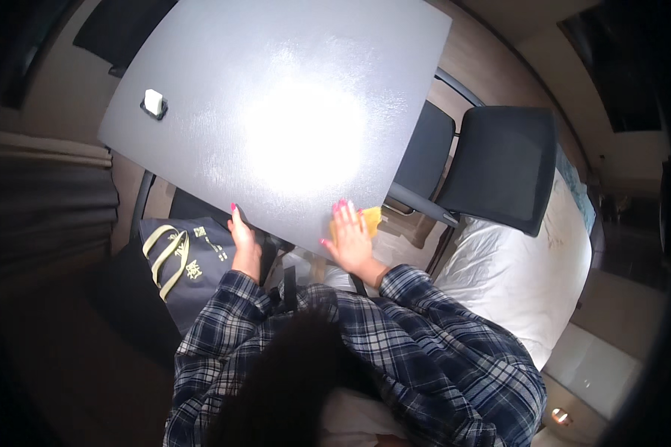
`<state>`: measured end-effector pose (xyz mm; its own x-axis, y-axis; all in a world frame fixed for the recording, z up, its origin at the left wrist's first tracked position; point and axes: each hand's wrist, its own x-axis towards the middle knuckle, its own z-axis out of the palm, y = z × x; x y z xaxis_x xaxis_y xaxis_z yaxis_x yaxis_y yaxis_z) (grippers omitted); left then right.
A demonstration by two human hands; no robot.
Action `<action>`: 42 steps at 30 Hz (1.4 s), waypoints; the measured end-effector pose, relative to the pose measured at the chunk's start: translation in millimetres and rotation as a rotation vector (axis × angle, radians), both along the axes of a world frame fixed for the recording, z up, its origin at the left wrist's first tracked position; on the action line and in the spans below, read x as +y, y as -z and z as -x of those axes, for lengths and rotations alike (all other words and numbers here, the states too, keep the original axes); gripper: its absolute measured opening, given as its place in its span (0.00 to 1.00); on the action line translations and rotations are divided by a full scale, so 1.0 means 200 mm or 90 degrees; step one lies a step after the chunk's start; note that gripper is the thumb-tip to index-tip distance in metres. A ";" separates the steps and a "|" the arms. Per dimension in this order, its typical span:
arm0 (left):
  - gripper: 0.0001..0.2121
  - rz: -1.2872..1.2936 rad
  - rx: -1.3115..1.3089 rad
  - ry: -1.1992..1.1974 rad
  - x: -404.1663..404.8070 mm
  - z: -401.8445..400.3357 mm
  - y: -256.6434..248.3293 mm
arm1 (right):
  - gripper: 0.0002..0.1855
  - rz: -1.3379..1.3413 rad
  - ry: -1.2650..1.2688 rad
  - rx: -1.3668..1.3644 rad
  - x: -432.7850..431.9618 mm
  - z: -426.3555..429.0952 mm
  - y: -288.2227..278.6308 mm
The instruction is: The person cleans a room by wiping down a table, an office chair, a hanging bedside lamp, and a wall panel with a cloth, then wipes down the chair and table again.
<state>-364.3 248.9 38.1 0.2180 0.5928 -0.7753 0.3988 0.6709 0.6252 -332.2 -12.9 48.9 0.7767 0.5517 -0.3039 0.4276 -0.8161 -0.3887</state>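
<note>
My right hand (349,236) lies flat on a yellow cloth (372,219), pressing it to the near right corner of a grey tabletop (201,151). The cloth shows on both sides of the fingers. At the near edge of the table, my left hand (245,241) rests by the rim with its thumb up and holds nothing that shows. The tabletop has a streaky, wet-looking sheen and a bright glare at its middle. A small white block-like object (153,102) stands on a dark base near the table's left side.
A dark tote bag (201,262) with pale handles sits on a seat at the left. Dark chairs (497,162) stand along the table's right side, beside a bed with white bedding (497,274). Another dark chair (120,33) is at the far left, above a grey curtain (50,190).
</note>
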 end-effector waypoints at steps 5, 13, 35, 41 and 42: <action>0.43 -0.412 0.290 0.123 0.13 0.07 0.13 | 0.43 -0.058 -0.164 0.074 0.12 0.15 -0.04; 0.31 -0.815 0.464 0.615 0.11 -0.11 -0.05 | 0.41 -0.040 -0.160 0.028 0.31 -0.21 -0.01; 0.30 -1.008 0.337 0.670 0.00 -0.10 -0.17 | 0.43 0.064 0.221 -0.317 0.05 -1.27 -0.07; 0.31 -0.962 0.416 0.706 -0.07 -0.28 -0.12 | 0.39 -0.063 0.105 -0.016 0.22 -0.74 -0.18; 0.31 -0.964 0.407 0.736 -0.07 -0.31 -0.12 | 0.38 -0.079 0.079 0.074 0.28 -0.67 -0.22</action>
<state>-302.1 235.3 61.6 0.8504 0.5258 0.0161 0.5259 -0.8491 -0.0494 -199.1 42.5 92.6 0.8042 0.4934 -0.3312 0.2735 -0.8021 -0.5309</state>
